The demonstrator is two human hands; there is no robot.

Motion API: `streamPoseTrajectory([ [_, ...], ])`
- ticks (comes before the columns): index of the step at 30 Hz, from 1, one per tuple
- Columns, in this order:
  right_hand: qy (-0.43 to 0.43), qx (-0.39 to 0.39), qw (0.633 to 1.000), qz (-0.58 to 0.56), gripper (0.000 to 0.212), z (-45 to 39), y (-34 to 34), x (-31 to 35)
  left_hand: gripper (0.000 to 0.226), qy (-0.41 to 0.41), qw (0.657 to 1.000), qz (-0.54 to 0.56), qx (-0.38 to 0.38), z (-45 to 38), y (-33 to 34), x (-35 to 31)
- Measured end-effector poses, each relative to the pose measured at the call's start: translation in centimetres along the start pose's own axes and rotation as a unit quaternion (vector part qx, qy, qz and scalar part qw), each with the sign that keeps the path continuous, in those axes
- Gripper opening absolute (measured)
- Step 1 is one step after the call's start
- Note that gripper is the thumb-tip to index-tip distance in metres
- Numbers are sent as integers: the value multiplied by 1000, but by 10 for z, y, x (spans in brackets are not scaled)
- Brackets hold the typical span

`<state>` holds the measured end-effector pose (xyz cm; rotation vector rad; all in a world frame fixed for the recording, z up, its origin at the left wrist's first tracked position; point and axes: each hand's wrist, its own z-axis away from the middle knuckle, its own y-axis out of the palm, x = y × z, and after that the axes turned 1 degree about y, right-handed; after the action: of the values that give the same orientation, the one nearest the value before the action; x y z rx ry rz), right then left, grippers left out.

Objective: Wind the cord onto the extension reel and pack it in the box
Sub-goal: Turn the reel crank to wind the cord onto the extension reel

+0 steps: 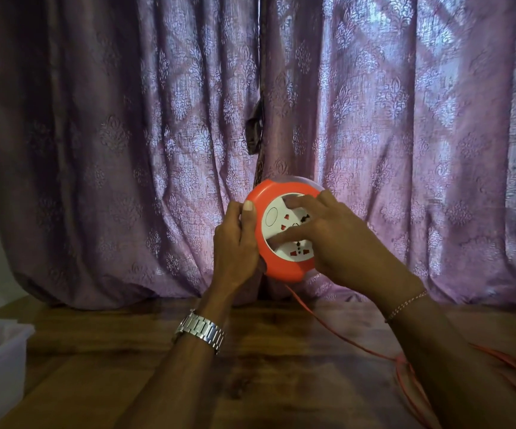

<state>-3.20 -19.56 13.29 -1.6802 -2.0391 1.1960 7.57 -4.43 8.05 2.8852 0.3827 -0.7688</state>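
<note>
I hold a round orange extension reel (276,267) with a white socket face up in the air, in front of the curtain. My left hand (235,243) grips its left rim, thumb on the front edge. My right hand (327,236) lies across the white face, fingers spread and pressing on it. The orange cord (327,326) hangs from the reel's bottom, runs down to the right over the table and gathers in loose loops at the right edge.
A wooden table (250,366) lies below my arms. A white plastic box (0,351) stands at the table's left edge. A purple patterned curtain (126,134) hangs right behind the table.
</note>
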Motion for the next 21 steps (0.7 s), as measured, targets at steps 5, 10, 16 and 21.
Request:
streamPoseTrajectory([
  [5, 20, -30, 998, 45, 47, 0, 3, 1, 36, 6, 1000, -6, -1, 1, 1, 0],
  [10, 95, -95, 990, 35, 54, 3, 11, 2, 33, 5, 1000, 0, -7, 1, 2, -2],
  [16, 174, -149, 973, 15, 69, -1, 13, 10, 35, 2, 1000, 8, -11, -1, 1, -4],
  [21, 74, -150, 985, -41, 36, 0, 6, 4, 41, -12, 1000, 17, -6, -1, -2, -2],
])
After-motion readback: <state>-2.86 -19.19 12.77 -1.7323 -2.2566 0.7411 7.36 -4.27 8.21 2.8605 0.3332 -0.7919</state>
